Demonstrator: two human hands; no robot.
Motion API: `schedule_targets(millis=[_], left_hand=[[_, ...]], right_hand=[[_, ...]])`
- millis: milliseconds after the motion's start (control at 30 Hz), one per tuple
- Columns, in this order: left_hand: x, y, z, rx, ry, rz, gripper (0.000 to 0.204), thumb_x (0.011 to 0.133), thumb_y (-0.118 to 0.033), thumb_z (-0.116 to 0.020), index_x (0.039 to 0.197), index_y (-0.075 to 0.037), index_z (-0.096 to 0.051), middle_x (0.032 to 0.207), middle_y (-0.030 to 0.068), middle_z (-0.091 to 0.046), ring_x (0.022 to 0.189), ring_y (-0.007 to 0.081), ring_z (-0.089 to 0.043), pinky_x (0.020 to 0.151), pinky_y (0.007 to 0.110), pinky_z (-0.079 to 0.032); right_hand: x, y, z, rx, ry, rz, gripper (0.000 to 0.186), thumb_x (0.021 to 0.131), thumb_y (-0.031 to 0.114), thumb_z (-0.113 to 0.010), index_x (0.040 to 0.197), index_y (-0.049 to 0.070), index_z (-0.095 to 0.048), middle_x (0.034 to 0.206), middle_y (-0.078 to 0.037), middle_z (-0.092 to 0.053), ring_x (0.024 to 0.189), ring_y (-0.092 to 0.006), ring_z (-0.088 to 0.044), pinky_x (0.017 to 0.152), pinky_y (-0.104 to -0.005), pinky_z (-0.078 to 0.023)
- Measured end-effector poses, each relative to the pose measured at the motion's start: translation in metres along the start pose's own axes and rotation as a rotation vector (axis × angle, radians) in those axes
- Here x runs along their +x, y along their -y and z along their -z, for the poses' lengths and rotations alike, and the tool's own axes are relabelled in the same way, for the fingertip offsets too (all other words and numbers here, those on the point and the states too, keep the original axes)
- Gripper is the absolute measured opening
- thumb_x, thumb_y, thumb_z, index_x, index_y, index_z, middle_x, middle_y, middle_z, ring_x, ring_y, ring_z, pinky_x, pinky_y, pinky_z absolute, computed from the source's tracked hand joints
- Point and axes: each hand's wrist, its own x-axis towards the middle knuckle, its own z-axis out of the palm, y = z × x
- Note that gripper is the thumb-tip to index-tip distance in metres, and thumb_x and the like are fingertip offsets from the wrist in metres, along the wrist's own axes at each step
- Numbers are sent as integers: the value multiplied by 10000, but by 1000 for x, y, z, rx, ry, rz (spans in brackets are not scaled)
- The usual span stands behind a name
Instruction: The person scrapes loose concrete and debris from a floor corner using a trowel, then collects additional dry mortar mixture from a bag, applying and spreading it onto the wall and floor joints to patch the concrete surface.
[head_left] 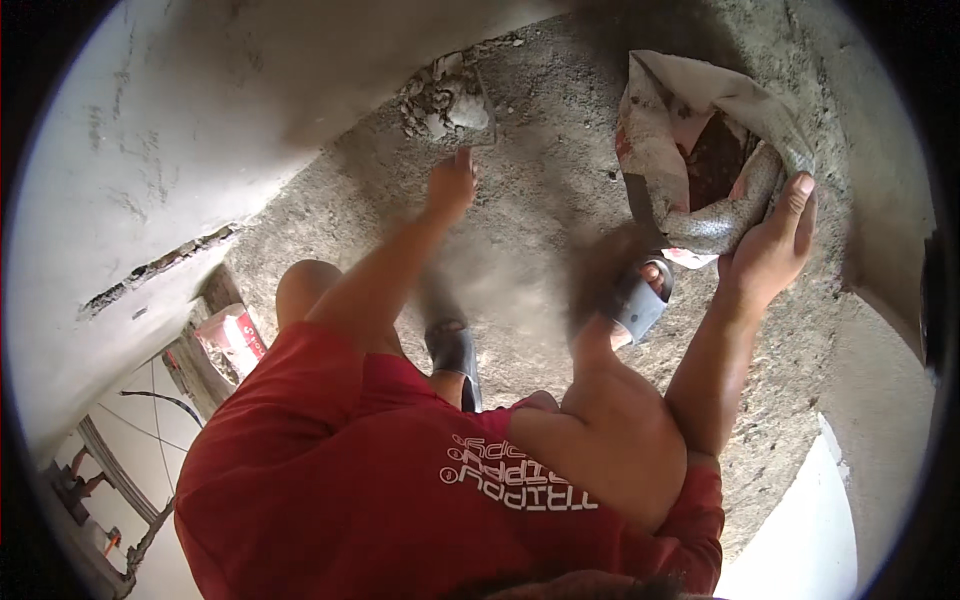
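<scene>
My left hand (455,187) is closed around the handle of a trowel, held low over the rough floor. The trowel's flat blade (487,122) lies at the foot of the wall, among grey and white rubble (455,103), with some lumps resting over it. My right hand (775,245) grips the near right side of a white woven sack (720,225), its thumb up along the rolled rim. The sack stands with its mouth wide, and dark brown material (718,160) shows inside. Most of the trowel handle is hidden in my fist.
A pale wall (200,110) runs along the left, with a broken gap near its base. My sandalled feet (640,300) stand between the rubble and my body. A red and white bag (230,340) lies at the left by a wooden board. Another wall (890,250) rises at the right.
</scene>
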Motion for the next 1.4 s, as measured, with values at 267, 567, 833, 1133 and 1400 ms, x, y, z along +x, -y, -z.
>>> schedule_targets(millis=[267,567,833,1133,1400], left_hand=[[-66,-73,24,485,61,254,501,1057,-432,-390,971,-14,-653,832,234,-696,806,432,-693,732,549,-550],[29,-55,55,419,-25,344,549,1018,-475,-426,1088,11,-672,1033,278,-702,998,456,-678,883,548,-535],[18,-65,83,624,23,446,546,1027,-480,-397,1231,-24,-617,1159,234,-691,1076,425,-665,912,548,-535],[63,-8,119,802,-28,210,562,1006,-573,-417,1268,-114,-607,1180,200,-690,1073,423,-665,899,569,-536],[56,-49,135,800,15,39,537,1000,-585,-445,1127,-116,-675,942,176,-731,891,403,-705,792,520,-570]], right_hand=[[-1,-10,-4,16,-5,-22,494,1055,378,-536,1212,-88,-586,1100,-146,-664,978,-177,-615,884,-306,-502],[-6,-14,-11,-16,10,-30,494,1055,369,-539,1221,-95,-575,1084,-146,-663,964,-180,-619,868,-301,-509],[-10,-14,-5,28,14,-35,454,1063,337,-530,1240,-78,-575,1073,-126,-667,959,-164,-620,858,-294,-510],[-13,-15,-4,-41,18,-20,480,1061,363,-529,1258,-72,-577,1073,-112,-671,959,-148,-613,865,-280,-491],[-3,-18,-16,-170,100,63,535,948,407,-704,1235,-37,-621,1074,-101,-698,956,-164,-632,882,-291,-492]])
